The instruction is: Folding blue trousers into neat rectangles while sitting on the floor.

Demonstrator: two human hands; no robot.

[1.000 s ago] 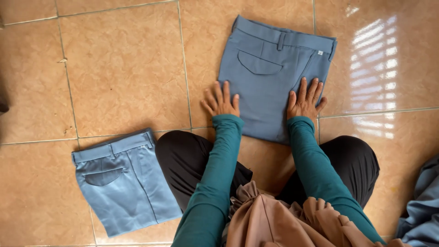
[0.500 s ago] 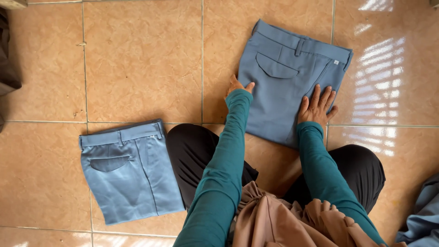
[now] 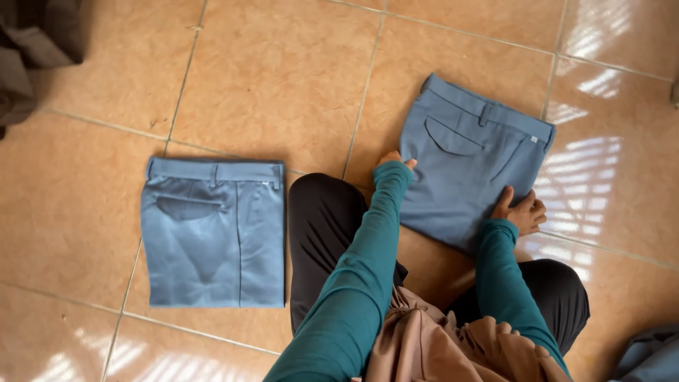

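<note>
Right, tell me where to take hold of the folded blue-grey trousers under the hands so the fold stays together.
Probably grip the folded blue-grey trousers by their two long side edges, from the near side, where the left hand and right hand sit; the flat rectangular stack suggests even support.

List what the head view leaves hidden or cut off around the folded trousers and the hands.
- Left hand: mostly hidden behind its own sleeve at the edge of the trousers; grip cannot be told.
- Right hand: fingertips tucked under the trousers' edge.
- Dark cloth: cut off by the top left corner.
- Blue fabric: cut off by the bottom right corner.
- Second trousers: underside hidden.
</note>
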